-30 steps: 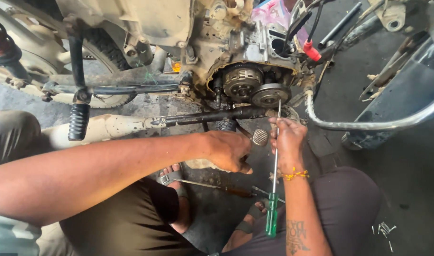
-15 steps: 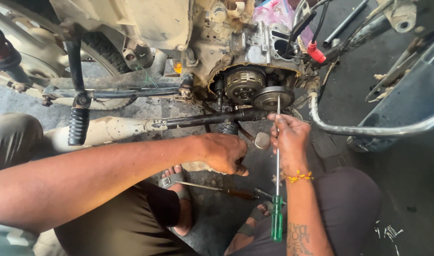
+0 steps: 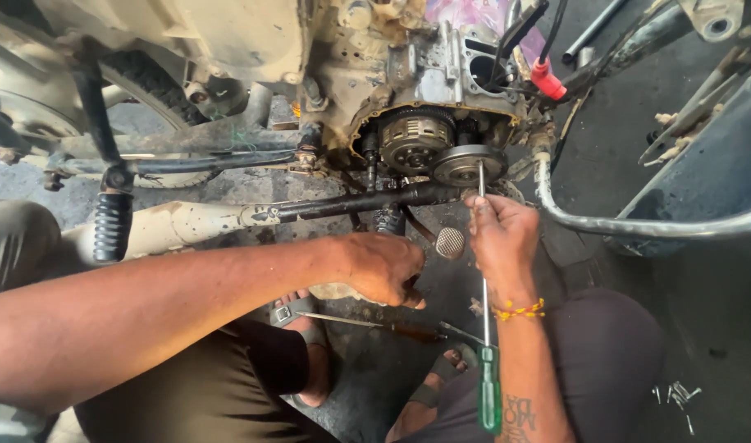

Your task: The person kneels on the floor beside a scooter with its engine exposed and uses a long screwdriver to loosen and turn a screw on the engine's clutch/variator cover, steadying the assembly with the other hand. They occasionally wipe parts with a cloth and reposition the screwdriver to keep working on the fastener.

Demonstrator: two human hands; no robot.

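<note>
Right hand (image 3: 500, 238) clenched around the thin steel shaft of a long screwdriver (image 3: 484, 328), green handle hanging down past the wrist beside a yellow bead bracelet (image 3: 519, 310), tip set against the edge of the small round clutch drum (image 3: 467, 164) in the opened engine side. Left hand (image 3: 381, 267) curled palm-down just left of it, near the ribbed metal foot pedal (image 3: 450, 243); grasping something or only resting, cannot tell. Toothed clutch wheel (image 3: 416, 141) touching the drum's left side. Black frame bar (image 3: 367, 201) running across below both. Second screwdriver (image 3: 367, 326) lying on the dirty floor (image 3: 367, 369) between the knees. Curved chrome tube (image 3: 638, 226) off to the right, loose small screws (image 3: 675, 395) on the floor farther right.
</note>
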